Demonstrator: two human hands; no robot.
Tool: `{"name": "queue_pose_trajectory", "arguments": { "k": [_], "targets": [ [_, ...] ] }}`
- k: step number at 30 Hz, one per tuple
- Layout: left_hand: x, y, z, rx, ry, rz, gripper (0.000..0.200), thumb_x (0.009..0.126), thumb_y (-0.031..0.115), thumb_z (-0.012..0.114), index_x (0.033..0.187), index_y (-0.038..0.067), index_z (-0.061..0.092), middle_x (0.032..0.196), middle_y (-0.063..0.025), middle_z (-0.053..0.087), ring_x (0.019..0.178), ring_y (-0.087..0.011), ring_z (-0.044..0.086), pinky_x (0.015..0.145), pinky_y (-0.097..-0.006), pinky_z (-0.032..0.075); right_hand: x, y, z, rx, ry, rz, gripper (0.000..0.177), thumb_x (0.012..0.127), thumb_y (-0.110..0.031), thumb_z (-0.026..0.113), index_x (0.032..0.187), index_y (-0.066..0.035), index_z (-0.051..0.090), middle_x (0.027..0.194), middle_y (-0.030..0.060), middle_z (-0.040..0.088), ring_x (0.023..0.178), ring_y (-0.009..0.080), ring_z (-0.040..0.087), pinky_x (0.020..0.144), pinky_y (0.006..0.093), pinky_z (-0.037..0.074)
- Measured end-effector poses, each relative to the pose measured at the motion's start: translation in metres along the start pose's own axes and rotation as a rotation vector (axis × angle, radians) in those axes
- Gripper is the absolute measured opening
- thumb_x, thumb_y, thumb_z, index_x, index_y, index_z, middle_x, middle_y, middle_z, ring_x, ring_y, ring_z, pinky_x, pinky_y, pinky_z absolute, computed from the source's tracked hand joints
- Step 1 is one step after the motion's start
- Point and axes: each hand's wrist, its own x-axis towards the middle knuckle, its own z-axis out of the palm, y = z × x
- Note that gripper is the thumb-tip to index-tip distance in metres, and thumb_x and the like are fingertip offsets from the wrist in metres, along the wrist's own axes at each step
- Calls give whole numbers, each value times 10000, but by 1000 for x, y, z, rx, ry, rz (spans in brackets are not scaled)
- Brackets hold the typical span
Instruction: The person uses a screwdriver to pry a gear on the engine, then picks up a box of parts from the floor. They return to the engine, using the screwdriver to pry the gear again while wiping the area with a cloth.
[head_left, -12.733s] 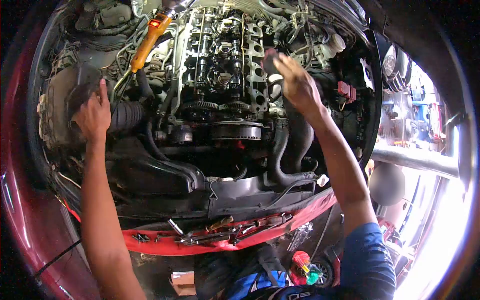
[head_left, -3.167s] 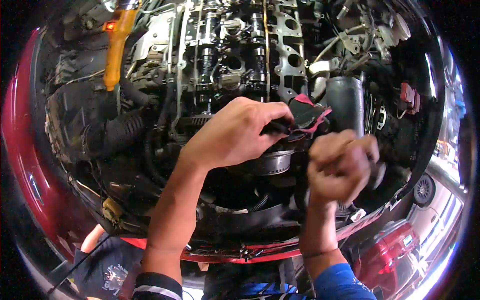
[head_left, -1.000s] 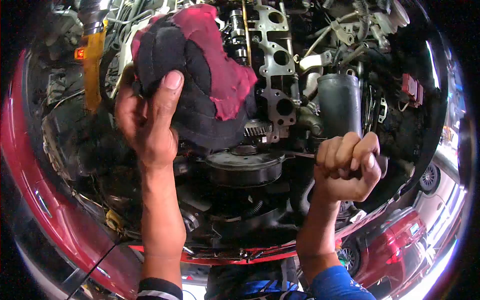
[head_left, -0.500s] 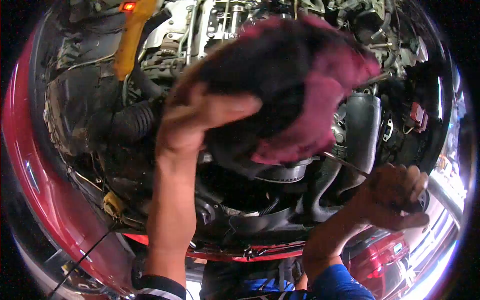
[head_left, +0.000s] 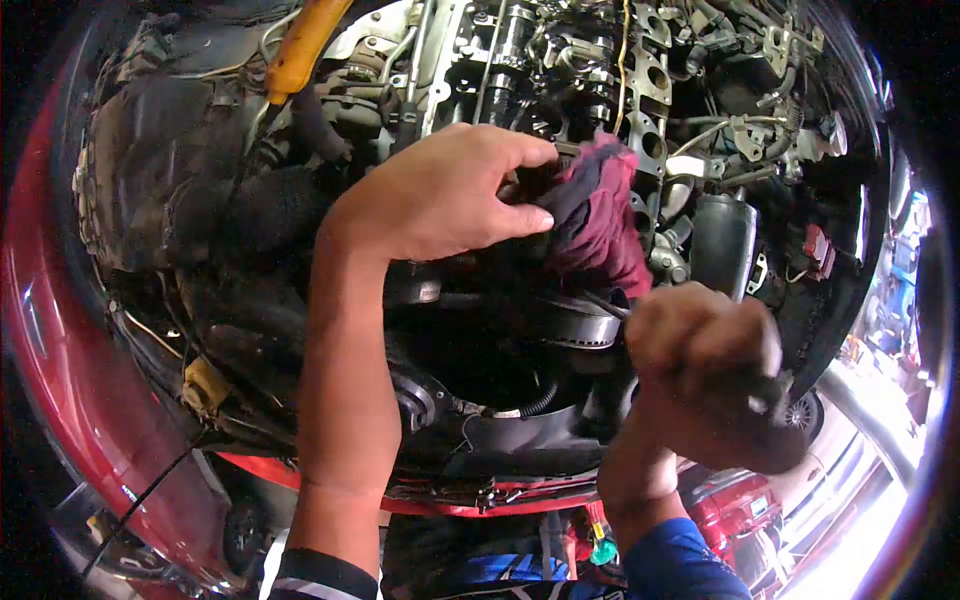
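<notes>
Over the front of the opened engine (head_left: 520,75), my left hand (head_left: 440,195) reaches in with thumb and forefinger apart. Its fingertips are right at a bunched dark-red cloth (head_left: 605,225), which is stained dark on its left side. My right hand (head_left: 705,370) is closed in a fist, blurred by motion, to the lower right of the cloth. From it a thin metal-shafted tool (head_left: 608,305) points left toward the cloth's lower edge; its handle is mostly hidden in the fist. A round ribbed pulley (head_left: 580,328) sits just below the cloth.
A yellow work lamp (head_left: 300,50) hangs at upper left. Beside the engine, a grey metal canister (head_left: 724,240) stands on the right. The car's red fender (head_left: 75,380) curves along the left, and a black intake hose (head_left: 265,225) runs inside it.
The cloth has moved down and away from me onto the engine front, now bunched smaller. My left fingers have spread. My right hand has moved left with the tool.
</notes>
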Motion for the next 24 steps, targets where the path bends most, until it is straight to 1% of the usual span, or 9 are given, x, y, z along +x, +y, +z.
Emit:
{"name": "queue_pose_trajectory", "arguments": {
  "k": [1, 5, 9, 12, 15, 17, 18, 22, 24],
  "targets": [
    [-1, -1, 0, 35, -22, -53, 443, 854, 214, 769, 1197, -41, 652, 1045, -204, 711, 982, -259, 683, 921, -351, 510, 0, 7, 2, -12, -7, 20, 491, 905, -549, 600, 753, -101, 470, 580, 23, 443, 464, 163, 403, 458, 300, 380],
    [-1, -9, 1, 36, -24, 69, 430, 831, 213, 757, 1166, -38, 659, 1031, -236, 700, 962, -308, 699, 885, -378, 516, -4, 31, 5, -70, -29, 70, 409, 909, -423, 610, 713, -81, 498, 558, 39, 476, 448, 182, 449, 441, 309, 393],
    [2, -10, 3, 65, -68, -24, 424, 828, 233, 738, 1146, -38, 665, 1019, -252, 692, 973, -378, 684, 882, -399, 520, -7, 39, 10, -192, -89, 80, 347, 913, -297, 619, 674, -62, 527, 536, 55, 509, 432, 201, 495, 423, 319, 407],
    [6, -18, 10, 48, 14, 97, 429, 826, 240, 741, 1142, -39, 664, 1025, -253, 691, 964, -381, 685, 875, -405, 520, -10, 36, 5, -237, -122, 55, 317, 929, -223, 618, 672, -53, 544, 527, 65, 530, 432, 211, 521, 422, 327, 419],
    [3, -15, 6, 76, 109, 178, 425, 828, 227, 745, 1143, -47, 663, 999, -236, 700, 900, -323, 700, 856, -384, 522, -17, 42, -8, -21, -64, 22, 455, 909, -459, 644, 740, -48, 545, 563, 84, 532, 466, 220, 513, 450, 365, 402],
    [0, -14, -2, 68, 63, 137, 415, 827, 213, 749, 1147, -38, 665, 977, -222, 702, 858, -277, 690, 838, -369, 524, -20, 48, -8, 142, 94, 41, 586, 846, -610, 655, 745, -45, 538, 569, 83, 520, 471, 223, 501, 450, 373, 375],
    [2, -12, -3, 66, 36, 121, 411, 827, 207, 751, 1149, -34, 666, 965, -214, 704, 838, -254, 685, 829, -361, 525, -20, 51, -8, 122, 49, 17, 710, 748, -741, 642, 731, -41, 530, 553, 70, 493, 445, 217, 448, 435, 352, 311],
    [10, -12, 14, -119, -31, 79, 424, 832, 214, 763, 1152, -46, 662, 965, -183, 725, 829, -218, 670, 809, -348, 532, -19, 35, -20, 155, 61, 91, 686, 753, -718, 650, 737, -41, 540, 554, 67, 483, 454, 200, 407, 465, 349, 305],
    [9, -10, 7, 26, -21, 85, 429, 837, 215, 766, 1156, -53, 662, 967, -168, 733, 841, -184, 665, 821, -340, 532, -17, 46, -20, 242, 87, 111, 678, 745, -712, 658, 727, -47, 532, 562, 66, 489, 473, 203, 418, 486, 347, 311]
  ]
}}
